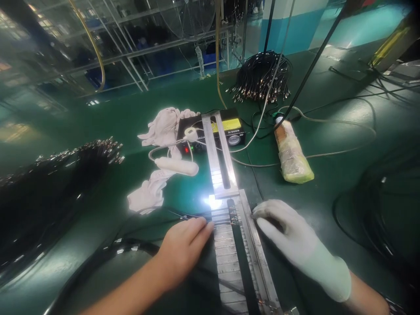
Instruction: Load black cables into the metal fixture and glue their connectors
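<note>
Green desk (pixel 321 192) fills most of the view, with metal racks and a blue-and-white pillar beyond it. At its middle lies a long metal fixture (pixel 226 251), running away from the person; its left side is slatted crosswise like a ladder, a dark groove runs down its length, and a raised rail edges its right side. Several thin black cables (pixel 224 222) lie across the slats, their bright ends by the groove, just below a glaring white spot of light. The bare left hand (pixel 183 245) comes in from the lower left, palm down, thumb and fingers drawn together at the fixture's left edge; its grip looks closed on the cables. The right hand (pixel 295 236), in a white glove, reaches in from the lower right, fingers curled toward the rail and thumb a little apart, its grip loosely parted. Farther out, the fixture's slotted far end reaches to a black box (pixel 232 134), with crumpled white cloth (pixel 162 127) to its left and a wrapped bottle (pixel 293 153) to its right. Dark cable bundles (pixel 262 76) rest beyond.
</note>
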`<state>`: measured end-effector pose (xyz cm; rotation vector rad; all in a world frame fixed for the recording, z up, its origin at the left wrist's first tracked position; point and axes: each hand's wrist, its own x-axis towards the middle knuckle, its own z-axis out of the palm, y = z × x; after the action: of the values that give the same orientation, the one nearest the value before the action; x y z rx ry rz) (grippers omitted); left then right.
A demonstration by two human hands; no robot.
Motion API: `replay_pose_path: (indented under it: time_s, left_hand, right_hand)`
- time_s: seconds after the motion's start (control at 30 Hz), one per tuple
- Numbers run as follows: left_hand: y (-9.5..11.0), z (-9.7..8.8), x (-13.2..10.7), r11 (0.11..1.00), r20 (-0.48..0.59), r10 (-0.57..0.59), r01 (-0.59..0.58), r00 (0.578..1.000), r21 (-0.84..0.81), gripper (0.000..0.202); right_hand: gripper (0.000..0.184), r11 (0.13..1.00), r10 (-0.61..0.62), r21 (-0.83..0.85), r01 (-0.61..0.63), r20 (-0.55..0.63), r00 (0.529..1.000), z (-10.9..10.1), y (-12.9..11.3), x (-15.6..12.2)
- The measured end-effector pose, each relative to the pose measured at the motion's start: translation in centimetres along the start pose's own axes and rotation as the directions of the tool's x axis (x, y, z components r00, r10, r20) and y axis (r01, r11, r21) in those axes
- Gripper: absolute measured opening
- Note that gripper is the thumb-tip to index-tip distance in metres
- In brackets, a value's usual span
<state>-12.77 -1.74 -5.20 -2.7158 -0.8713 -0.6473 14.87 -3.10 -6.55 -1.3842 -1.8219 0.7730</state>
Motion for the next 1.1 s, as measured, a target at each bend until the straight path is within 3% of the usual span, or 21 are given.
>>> replay_pose_path:
  time_s: [0.2,0.3,0.5,0.73,0.83,0.93,1.1]
  left_hand:
    - [-0.3,-0.5,0.9,0.975,0.142,-0.104,0.129,0.984,-0.181,0.027]
    - [-0.7,-0.4,0.9,0.969,0.113,-0.066,0.091,0.991,-0.23,0.029]
    - [-0.5,-0.3,0.0,0.993,0.09,-0.035,0.044,0.995,-0.105,0.026]
    - [-0.6,0.6,-0.5,0.993,0.037,0.043,-0.039,0.998,-0.113,0.026]
    - [-0.7,1.0,-0.4,0.982,0.024,0.008,-0.004,1.0,-0.19,0.023]
    - [-0.4,1.2,-0.9,0.964,0.085,-0.04,0.061,0.996,-0.261,0.023]
    - [0.6,1.3,-2.7,0.959,0.148,-0.196,0.221,0.969,-0.18,0.039]
  right_hand:
    - [0.016,1.0,-0.011,-0.012,0.011,0.003,1.0,0.1,0.1,0.0]
    - [0.015,1.0,-0.004,-0.018,0.004,0.004,1.0,0.0,0.0,-0.1]
    - [0.016,0.999,0.008,-0.032,-0.007,0.015,1.0,0.1,0.0,-0.1]
    - [0.015,0.999,-0.014,-0.041,0.014,0.018,1.0,0.1,0.0,-0.1]
    - [0.015,0.999,-0.016,-0.041,0.017,0.022,1.0,0.0,0.1,-0.1]
    - [0.015,0.999,-0.017,-0.034,0.017,0.012,1.0,0.0,0.3,-0.1]
    - [0.015,1.0,0.014,-0.015,-0.014,0.033,0.999,0.0,0.1,0.0]
